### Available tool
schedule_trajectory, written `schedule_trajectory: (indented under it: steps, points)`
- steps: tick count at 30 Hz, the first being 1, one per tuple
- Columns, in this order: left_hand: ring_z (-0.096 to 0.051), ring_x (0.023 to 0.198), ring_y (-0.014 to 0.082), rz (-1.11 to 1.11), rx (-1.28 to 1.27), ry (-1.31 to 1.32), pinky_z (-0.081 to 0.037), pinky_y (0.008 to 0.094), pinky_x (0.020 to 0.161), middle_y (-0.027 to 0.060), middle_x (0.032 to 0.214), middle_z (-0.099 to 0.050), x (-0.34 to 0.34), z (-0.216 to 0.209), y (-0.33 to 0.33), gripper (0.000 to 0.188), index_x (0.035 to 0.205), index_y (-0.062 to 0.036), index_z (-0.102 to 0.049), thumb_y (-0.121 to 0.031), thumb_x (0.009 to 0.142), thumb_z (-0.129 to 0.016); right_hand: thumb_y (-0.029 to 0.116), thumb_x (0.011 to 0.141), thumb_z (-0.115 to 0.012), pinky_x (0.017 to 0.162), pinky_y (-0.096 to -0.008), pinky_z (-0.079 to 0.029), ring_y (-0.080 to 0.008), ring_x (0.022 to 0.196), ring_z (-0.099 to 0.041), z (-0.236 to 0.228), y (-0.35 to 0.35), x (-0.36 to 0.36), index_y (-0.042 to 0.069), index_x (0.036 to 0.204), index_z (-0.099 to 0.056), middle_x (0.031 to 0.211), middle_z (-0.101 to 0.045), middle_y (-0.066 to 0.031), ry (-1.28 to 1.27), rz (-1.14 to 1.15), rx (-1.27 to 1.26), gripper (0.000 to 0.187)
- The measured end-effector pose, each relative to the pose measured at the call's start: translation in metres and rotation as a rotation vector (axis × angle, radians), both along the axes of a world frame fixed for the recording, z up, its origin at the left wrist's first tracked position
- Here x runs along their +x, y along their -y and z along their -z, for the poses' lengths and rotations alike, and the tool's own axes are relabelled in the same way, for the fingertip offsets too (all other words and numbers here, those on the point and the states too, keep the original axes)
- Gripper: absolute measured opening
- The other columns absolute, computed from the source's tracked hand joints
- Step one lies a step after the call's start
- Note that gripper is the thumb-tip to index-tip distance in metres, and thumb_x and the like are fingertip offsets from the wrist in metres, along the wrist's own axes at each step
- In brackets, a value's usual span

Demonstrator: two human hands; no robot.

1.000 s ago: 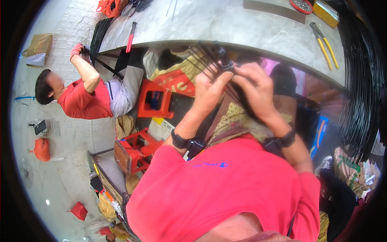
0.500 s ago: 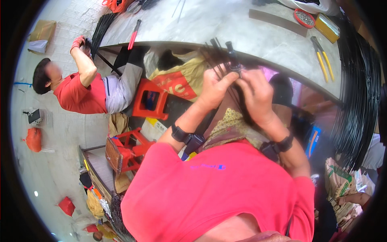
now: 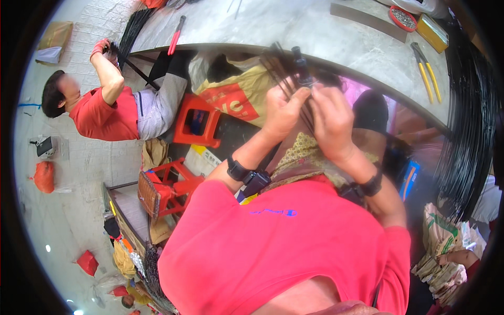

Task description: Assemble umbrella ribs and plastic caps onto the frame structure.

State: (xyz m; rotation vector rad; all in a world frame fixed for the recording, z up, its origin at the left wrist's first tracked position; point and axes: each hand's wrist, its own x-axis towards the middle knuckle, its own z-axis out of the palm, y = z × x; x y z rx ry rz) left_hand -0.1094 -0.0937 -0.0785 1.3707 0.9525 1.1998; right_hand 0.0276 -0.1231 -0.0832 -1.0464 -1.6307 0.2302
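Note:
My left hand is closed around several thin dark rods, whose ends fan out above the fingers and run down between my hands. Beside the rods a black cylindrical piece with a narrow neck stands up at the left thumb tip. Pressed close to it, my right hand has its fingers pinched together; what lies between them is too small to make out. Both hands are just off the near edge of the pale worktable, above a patterned cloth on my lap.
Yellow-handled cutters, a red bowl of small metal bits, a yellow box and red-handled pliers lie on the table. Long black rods hang at the right. Red stools and a seated co-worker are at left.
The view has shifted slightly. My hands stay together at the rods and black piece, with the right fingers a little more bunched; the co-worker's hands are still raised.

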Motion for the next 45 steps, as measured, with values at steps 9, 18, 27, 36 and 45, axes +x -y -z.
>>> schedule_trajectory:
  steps: [9,18,27,36,45]
  points:
    - [-0.063,0.09,0.0118,-0.027,0.054,0.039,-0.051,0.0275,0.082,0.0073,0.098,-0.07,0.028,0.003,0.005,0.017,0.109,0.0033,-0.063,-0.003,0.095,-0.058,-0.007,0.086,-0.062,0.073,-0.0351,-0.05,-0.0297,0.084,-0.062,-0.02,0.014,0.037,-0.006,0.114,-0.062,0.097,-0.059,-0.0161,-0.082,-0.131,-0.237,0.028]
    - [-0.062,0.088,0.0097,0.129,0.046,-0.07,-0.05,0.0266,0.08,0.0047,0.096,-0.068,0.043,-0.009,-0.001,0.014,0.108,0.0022,-0.062,-0.003,0.095,-0.057,-0.002,0.091,-0.06,0.07,-0.0342,-0.05,-0.028,0.083,-0.064,-0.033,0.022,0.067,-0.003,0.127,-0.056,0.096,-0.06,-0.0167,0.16,-0.107,-0.217,0.036]
    - [-0.062,0.085,0.0099,0.213,0.122,-0.086,-0.051,0.0269,0.077,0.0044,0.093,-0.067,0.048,-0.008,-0.003,0.015,0.108,0.0012,-0.062,-0.003,0.095,-0.057,0.005,0.09,-0.07,0.068,-0.018,-0.047,-0.0033,0.081,-0.056,-0.036,0.017,0.084,-0.004,0.127,-0.056,0.091,-0.061,0.0,-0.592,-0.289,-0.725,0.04]
    - [-0.061,0.082,0.0107,0.16,0.165,-0.094,-0.05,0.0273,0.075,0.0051,0.091,-0.067,0.051,-0.005,-0.001,0.012,0.105,0.0014,-0.061,-0.003,0.095,-0.056,0.003,0.089,-0.071,0.068,-0.0172,-0.046,-0.0031,0.077,-0.058,-0.025,0.014,0.08,-0.002,0.118,-0.06,0.09,-0.064,0.0007,-0.566,-0.26,-0.654,0.031]
    - [-0.063,0.078,0.0212,0.19,0.395,-0.263,-0.051,0.0339,0.071,0.0106,0.09,-0.065,0.05,-0.007,-0.006,0.01,0.098,0.0021,-0.062,-0.001,0.091,-0.055,0.003,0.092,-0.065,0.066,-0.0227,-0.054,-0.0097,0.08,-0.067,-0.02,0.018,0.085,-0.001,0.106,-0.065,0.092,-0.069,-0.0059,-0.559,-0.208,-0.568,0.015]
